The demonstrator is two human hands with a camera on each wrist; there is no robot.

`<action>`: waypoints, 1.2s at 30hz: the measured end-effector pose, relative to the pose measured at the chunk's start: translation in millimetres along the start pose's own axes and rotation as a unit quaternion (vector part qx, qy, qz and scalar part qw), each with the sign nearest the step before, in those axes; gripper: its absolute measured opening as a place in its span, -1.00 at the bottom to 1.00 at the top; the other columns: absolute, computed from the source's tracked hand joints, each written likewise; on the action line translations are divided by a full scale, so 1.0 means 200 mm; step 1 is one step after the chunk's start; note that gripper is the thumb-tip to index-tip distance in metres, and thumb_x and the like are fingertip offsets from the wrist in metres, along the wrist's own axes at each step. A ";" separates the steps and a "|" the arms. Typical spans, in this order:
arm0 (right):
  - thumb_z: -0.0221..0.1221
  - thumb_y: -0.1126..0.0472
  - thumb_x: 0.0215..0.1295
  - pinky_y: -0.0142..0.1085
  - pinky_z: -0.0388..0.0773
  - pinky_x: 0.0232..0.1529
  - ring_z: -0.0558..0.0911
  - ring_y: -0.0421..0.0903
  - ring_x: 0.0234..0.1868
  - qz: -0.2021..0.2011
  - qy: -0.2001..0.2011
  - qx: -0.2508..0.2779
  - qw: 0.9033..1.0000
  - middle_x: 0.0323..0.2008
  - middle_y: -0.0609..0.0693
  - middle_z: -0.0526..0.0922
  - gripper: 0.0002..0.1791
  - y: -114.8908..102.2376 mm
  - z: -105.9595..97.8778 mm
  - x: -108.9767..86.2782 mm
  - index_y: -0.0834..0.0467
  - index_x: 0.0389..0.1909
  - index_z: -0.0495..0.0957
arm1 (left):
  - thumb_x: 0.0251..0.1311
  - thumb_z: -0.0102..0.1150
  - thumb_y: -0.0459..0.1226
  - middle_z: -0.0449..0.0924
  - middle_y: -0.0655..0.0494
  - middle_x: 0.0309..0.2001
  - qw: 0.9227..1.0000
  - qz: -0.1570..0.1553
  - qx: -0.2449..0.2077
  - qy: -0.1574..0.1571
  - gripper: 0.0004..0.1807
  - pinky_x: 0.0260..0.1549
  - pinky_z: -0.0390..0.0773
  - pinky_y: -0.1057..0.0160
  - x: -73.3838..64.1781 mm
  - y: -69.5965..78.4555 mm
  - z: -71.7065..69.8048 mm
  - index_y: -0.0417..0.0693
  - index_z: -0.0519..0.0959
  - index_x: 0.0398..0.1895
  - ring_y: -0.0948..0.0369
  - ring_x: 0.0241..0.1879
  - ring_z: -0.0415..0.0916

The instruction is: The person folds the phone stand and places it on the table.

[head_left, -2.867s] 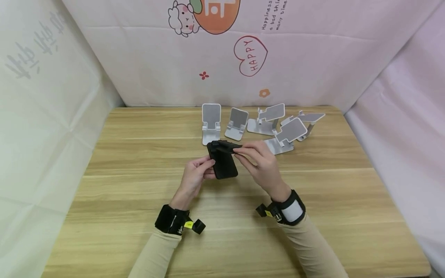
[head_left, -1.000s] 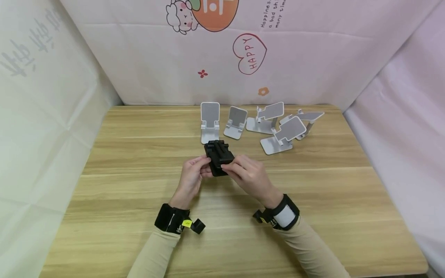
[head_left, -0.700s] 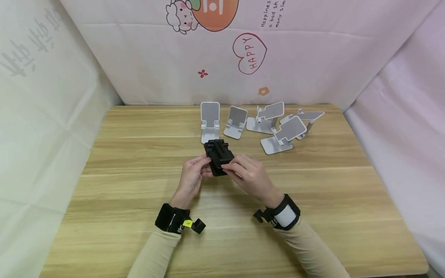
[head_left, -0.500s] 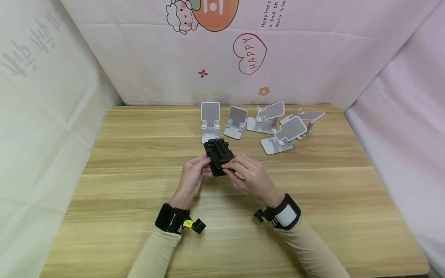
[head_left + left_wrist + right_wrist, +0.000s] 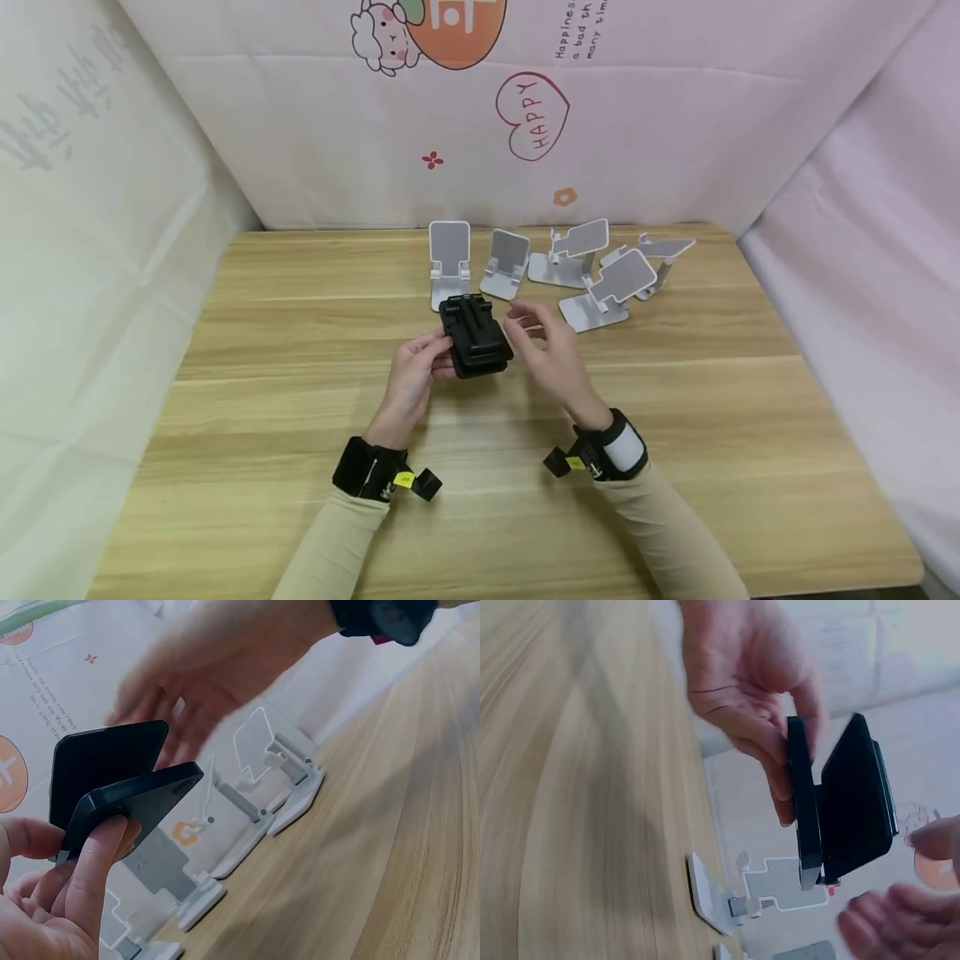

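Note:
A black folding phone stand [image 5: 475, 337] is held over the table, its top plate folded down close above its base. My left hand [image 5: 411, 371] grips the base by its left edge, thumb on top and fingers beneath. The left wrist view shows the stand [image 5: 124, 769] edge-on, a wedge-shaped gap between plate and base. To the right of the stand, my right hand [image 5: 551, 354] is off it, with fingers loosely bent and nothing in them. In the right wrist view the right hand's fingertips [image 5: 877, 922] look blurred beside the stand [image 5: 851, 802].
Several white phone stands with grey pads stand unfolded along the back of the wooden table [image 5: 300, 500]. The leftmost white stand [image 5: 450, 250] is just behind the black one; another white stand [image 5: 611, 292] is nearest the right hand. A printed cloth [image 5: 337, 142] hangs behind.
The black stand's raised plate has been folded down onto its base by the right hand. The right hand has since let go and moved up and right. The left hand keeps its grip.

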State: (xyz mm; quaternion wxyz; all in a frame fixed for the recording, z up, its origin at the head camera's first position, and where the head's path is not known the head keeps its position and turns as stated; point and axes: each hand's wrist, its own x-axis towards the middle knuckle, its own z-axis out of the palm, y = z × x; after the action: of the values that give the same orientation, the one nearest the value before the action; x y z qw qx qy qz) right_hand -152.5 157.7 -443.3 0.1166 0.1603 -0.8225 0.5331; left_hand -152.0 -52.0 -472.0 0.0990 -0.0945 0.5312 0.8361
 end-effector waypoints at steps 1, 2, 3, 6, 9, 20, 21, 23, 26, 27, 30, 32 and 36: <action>0.22 0.25 0.49 -0.04 0.70 0.04 0.68 0.13 0.00 0.035 -0.009 0.011 0.999 0.04 0.29 0.68 -0.60 0.01 0.00 0.01 0.34 0.24 0.53 | 0.38 0.11 -0.47 0.80 0.08 -0.36 1.000 0.001 0.000 -0.002 -0.61 -0.47 0.74 0.38 0.00 0.00 0.00 -0.47 0.52 0.23 0.27 -0.50 0.71; 0.21 0.22 0.50 -0.03 0.68 0.09 0.67 0.14 0.04 0.066 -0.020 0.020 0.997 0.09 0.28 0.67 -0.57 0.01 0.00 0.02 0.34 0.28 0.51 | 0.38 0.11 -0.47 0.80 0.07 -0.35 1.000 0.002 0.001 -0.005 -0.61 -0.46 0.74 0.38 0.00 0.01 0.00 -0.47 0.52 0.23 0.26 -0.49 0.72; 0.21 0.18 0.51 -0.02 0.66 0.12 0.66 0.15 0.08 0.096 -0.033 0.033 0.994 0.13 0.28 0.65 -0.53 0.02 -0.01 0.03 0.34 0.31 0.49 | 0.38 0.11 -0.46 0.80 0.06 -0.34 1.000 0.003 0.002 -0.007 -0.60 -0.45 0.75 0.37 0.00 0.01 0.00 -0.47 0.51 0.24 0.26 -0.48 0.72; 0.16 0.08 0.54 -0.04 0.61 0.22 0.62 0.14 0.18 0.173 -0.073 0.083 0.979 0.23 0.27 0.59 -0.44 0.04 -0.02 0.05 0.35 0.37 0.43 | 0.38 0.11 -0.46 0.81 0.07 -0.32 1.000 0.003 0.004 -0.012 -0.60 -0.44 0.75 0.37 0.00 0.01 0.01 -0.47 0.52 0.24 0.26 -0.47 0.72; 0.10 0.03 0.58 -0.11 0.61 0.26 0.62 0.08 0.21 0.234 -0.103 0.165 0.953 0.28 0.27 0.56 -0.40 0.06 -0.02 0.06 0.40 0.38 0.41 | 0.38 0.11 -0.46 0.80 0.09 -0.34 1.000 0.001 0.005 -0.013 -0.61 -0.45 0.74 0.38 0.01 0.02 0.02 -0.46 0.53 0.23 0.27 -0.48 0.72; 0.06 0.13 0.59 -0.39 0.71 -0.19 0.74 -0.24 -0.23 0.323 -0.118 0.359 0.868 -0.19 -0.12 0.77 -0.69 0.11 -0.02 0.06 0.23 0.13 0.59 | 0.35 0.12 -0.46 0.79 0.11 -0.40 1.000 -0.010 0.017 -0.017 -0.60 -0.50 0.72 0.40 0.02 0.03 0.04 -0.46 0.54 0.22 0.27 -0.52 0.70; 0.06 0.13 0.59 -0.41 0.70 -0.22 0.73 -0.25 -0.24 0.325 -0.118 0.362 0.866 -0.21 -0.12 0.77 -0.70 0.11 -0.02 0.06 0.22 0.11 0.59 | 0.35 0.11 -0.46 0.79 0.10 -0.39 1.000 -0.012 0.021 -0.020 -0.60 -0.50 0.72 0.40 0.03 0.03 0.04 -0.46 0.53 0.22 0.27 -0.52 0.70; 0.05 0.15 0.59 -0.42 0.69 -0.26 0.73 -0.25 -0.26 0.324 -0.116 0.363 0.866 -0.22 -0.11 0.76 -0.74 0.12 -0.01 0.06 0.20 0.06 0.60 | 0.37 0.09 -0.45 0.79 0.10 -0.41 0.999 -0.018 0.023 -0.027 -0.59 -0.50 0.72 0.39 0.04 0.04 0.04 -0.46 0.52 0.24 0.27 -0.52 0.70; 0.04 0.17 0.59 -0.43 0.69 -0.25 0.72 -0.25 -0.26 0.323 -0.116 0.361 0.867 -0.23 -0.11 0.75 -0.72 0.13 0.00 0.06 0.25 0.10 0.56 | 0.44 0.05 -0.36 0.77 0.10 -0.45 0.999 -0.027 0.024 -0.036 -0.69 -0.51 0.73 0.36 0.05 0.05 0.03 -0.37 0.61 0.11 0.26 -0.54 0.69; 0.03 0.18 0.60 -0.43 0.70 -0.24 0.73 -0.25 -0.25 0.321 -0.116 0.361 0.868 -0.23 -0.10 0.75 -0.71 0.13 0.00 0.06 0.28 0.11 0.54 | 0.47 0.04 -0.32 0.76 0.10 -0.46 0.998 -0.030 0.028 -0.037 -0.72 -0.50 0.73 0.35 0.05 0.05 0.03 -0.34 0.63 0.05 0.26 -0.54 0.68; 0.04 0.18 0.60 -0.42 0.72 -0.21 0.74 -0.24 -0.24 0.314 -0.120 0.361 0.870 -0.21 -0.09 0.76 -0.64 0.14 0.01 0.06 0.36 0.19 0.50 | 0.48 0.11 -0.22 0.74 0.11 -0.48 0.998 -0.034 0.043 -0.035 -0.73 -0.51 0.72 0.34 0.05 0.07 0.03 -0.28 0.66 -0.12 0.26 -0.55 0.66; 0.05 0.17 0.60 -0.42 0.72 -0.19 0.74 -0.24 -0.22 0.311 -0.122 0.362 0.871 -0.19 -0.08 0.76 -0.60 0.14 0.02 0.06 0.40 0.23 0.47 | 0.44 0.19 -0.20 0.74 0.12 -0.45 0.997 -0.037 0.064 -0.032 -0.70 -0.48 0.72 0.35 0.05 0.07 0.02 -0.30 0.67 -0.06 0.27 -0.53 0.65; 0.04 0.16 0.61 -0.40 0.73 -0.20 0.75 -0.23 -0.19 0.308 -0.122 0.357 0.873 -0.17 -0.07 0.77 -0.57 0.15 0.02 0.06 0.41 0.26 0.45 | 0.36 0.28 -0.22 0.76 0.15 -0.37 0.993 -0.042 0.103 -0.027 -0.58 -0.42 0.72 0.36 0.05 0.08 0.02 -0.37 0.63 0.14 0.28 -0.48 0.65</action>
State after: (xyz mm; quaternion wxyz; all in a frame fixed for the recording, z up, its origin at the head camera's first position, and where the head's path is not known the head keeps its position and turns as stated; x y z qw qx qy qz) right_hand -174.7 162.9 -466.1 -0.2205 -0.0070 -0.5912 0.7757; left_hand -166.6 -55.4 -458.7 0.1572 -0.0831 0.6074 0.7742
